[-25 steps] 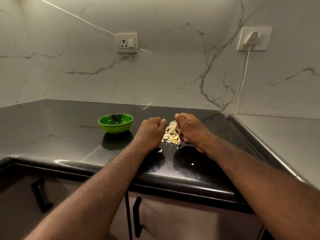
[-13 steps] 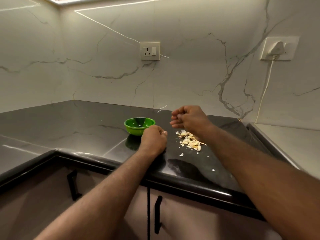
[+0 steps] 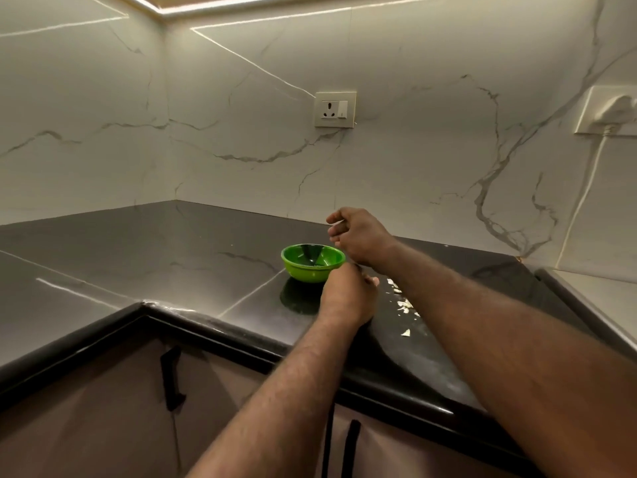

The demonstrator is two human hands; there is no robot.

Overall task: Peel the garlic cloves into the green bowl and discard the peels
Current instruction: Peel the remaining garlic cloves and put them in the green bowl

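Curling fingers (image 3: pixel 337 231) hide whether right hand (image 3: pixel 362 238) holds anything.

A home kitchen: black counter (image 3: pixel 138 257), marbled backsplash (image 3: pixel 241 81), wall socket (image 3: pixel 335 109), handled cabinets (image 3: pixel 103 426) below.

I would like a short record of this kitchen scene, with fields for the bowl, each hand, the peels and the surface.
container: green bowl, upright, contents unclear
surface: black countertop, bowl stands on it
raised hand: right hand, by the bowl's right rim, fingers curled, what it holds is hidden
low hand: left hand, just in front of the bowl, fingers curled, contents hidden
waste: garlic peels, scattered on the countertop right of the left hand, partly behind the right forearm
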